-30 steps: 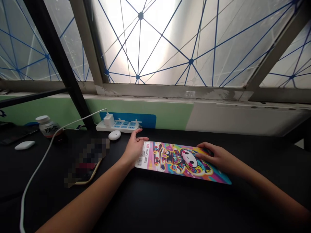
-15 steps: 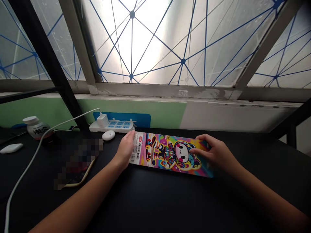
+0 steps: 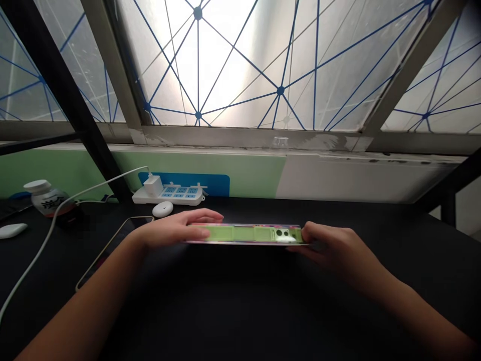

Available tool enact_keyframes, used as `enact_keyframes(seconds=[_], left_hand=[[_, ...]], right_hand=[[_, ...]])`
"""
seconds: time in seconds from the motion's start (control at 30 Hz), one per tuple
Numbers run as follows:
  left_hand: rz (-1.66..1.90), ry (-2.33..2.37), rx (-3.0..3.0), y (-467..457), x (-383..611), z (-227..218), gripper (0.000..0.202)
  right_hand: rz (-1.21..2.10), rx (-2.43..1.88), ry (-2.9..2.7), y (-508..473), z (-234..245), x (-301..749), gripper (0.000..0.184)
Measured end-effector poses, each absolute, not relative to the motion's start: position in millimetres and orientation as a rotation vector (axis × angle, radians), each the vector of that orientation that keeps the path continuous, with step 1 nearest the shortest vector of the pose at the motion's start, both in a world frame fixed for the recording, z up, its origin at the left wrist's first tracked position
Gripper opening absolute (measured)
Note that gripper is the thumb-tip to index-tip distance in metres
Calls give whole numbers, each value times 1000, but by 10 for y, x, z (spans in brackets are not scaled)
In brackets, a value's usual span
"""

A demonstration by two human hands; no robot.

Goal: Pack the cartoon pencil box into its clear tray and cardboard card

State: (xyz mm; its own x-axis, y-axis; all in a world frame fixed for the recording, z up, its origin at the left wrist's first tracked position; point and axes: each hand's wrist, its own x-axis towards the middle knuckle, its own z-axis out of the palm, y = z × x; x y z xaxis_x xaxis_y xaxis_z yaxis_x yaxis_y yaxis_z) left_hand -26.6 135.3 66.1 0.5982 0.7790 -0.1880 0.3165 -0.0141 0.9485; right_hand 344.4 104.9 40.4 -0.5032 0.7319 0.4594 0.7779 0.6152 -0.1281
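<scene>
Pencil box sat edge-on between the hands, over the table. Left hand clasped one end, thumb on its green side; right hand gripped the other. Step, probably: showing the side; next move called for steady ends. Jar lettering illegible; no brand readable.

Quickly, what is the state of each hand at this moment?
Left hand: closed, holding the box at its left end.
Right hand: closed, holding the box at its right end.
</scene>
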Motion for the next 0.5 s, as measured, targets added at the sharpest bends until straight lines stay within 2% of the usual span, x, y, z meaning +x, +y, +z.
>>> enact_keyframes(seconds=[0.13, 0.23, 0.37, 0.5], left_hand=[[222, 1024, 1869, 1356, -303, 656, 73], [130, 1117, 2008, 1353, -281, 596, 82], [169, 1245, 2168, 1335, -202, 463, 93], [278, 1305, 2313, 1328, -120, 343, 92]], right_hand=[[-179, -1210, -2622, 1035, 374, 3404, 25], [-202, -1187, -2715, 1040, 318, 3347, 19], [-49, -1153, -2746, 1060, 271, 3296, 17], [123, -1116, -2721, 1084, 254, 3276, 26]])
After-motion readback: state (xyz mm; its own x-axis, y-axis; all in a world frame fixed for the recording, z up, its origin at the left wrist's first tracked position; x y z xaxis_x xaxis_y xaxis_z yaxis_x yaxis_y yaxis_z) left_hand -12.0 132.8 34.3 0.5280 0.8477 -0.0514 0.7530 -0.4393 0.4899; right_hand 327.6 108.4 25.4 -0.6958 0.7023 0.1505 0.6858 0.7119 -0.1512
